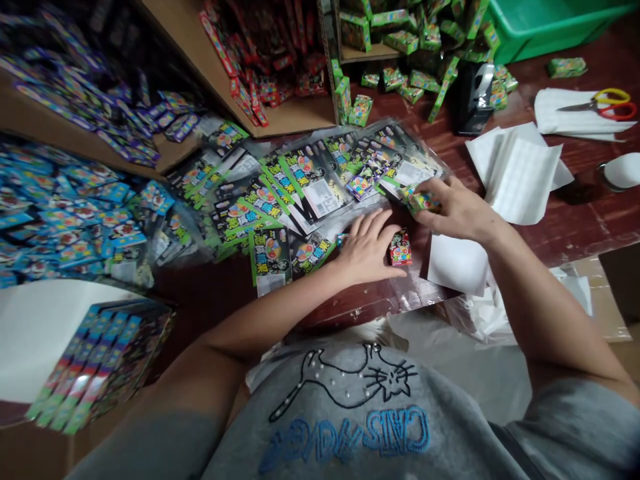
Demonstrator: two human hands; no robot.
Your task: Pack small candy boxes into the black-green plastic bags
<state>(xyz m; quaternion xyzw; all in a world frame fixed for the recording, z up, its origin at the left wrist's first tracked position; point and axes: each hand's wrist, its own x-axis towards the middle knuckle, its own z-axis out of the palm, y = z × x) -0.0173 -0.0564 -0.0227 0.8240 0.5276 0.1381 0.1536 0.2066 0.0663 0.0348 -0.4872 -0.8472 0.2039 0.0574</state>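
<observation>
My left hand lies over the dark red table with its fingers spread. Its thumb and forefinger are beside a small red box; whether they touch it I cannot tell. A bit of a small blue box shows at the hand's far left side, mostly hidden. In my right hand a small green box is gripped between thumb and fingers. Just beyond the hands, a small purple box rests on a spread of printed black-and-green plastic bags.
Cartons hold purple boxes and red boxes; blue boxes pile at left. Green boxes lie near a green bin. A tape dispenser, scissors, white sheets and stacked packs surround the workspace.
</observation>
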